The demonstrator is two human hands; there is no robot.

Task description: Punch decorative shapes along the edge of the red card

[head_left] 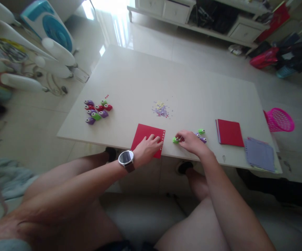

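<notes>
My left hand [148,148], with a watch on its wrist, lies with fingers spread on a red sheet [141,134] at the table's near edge. A row of punched holes runs down the sheet's right side. To the right, my right hand [189,140] has its fingers closed on a small green punch [176,140] that rests on the table. Beside that hand sit a few more punches, one green [201,131] and some purple [204,140]. Small paper bits [161,108], yellow and purple, lie in a pile beyond the sheet.
Several red, purple and green punches [95,116] are grouped on the table's left, near tiny red bits [107,96]. A red stack of paper [229,132] and purplish sheets [260,154] lie at the right. A pink basket [281,119] stands past the table's right edge.
</notes>
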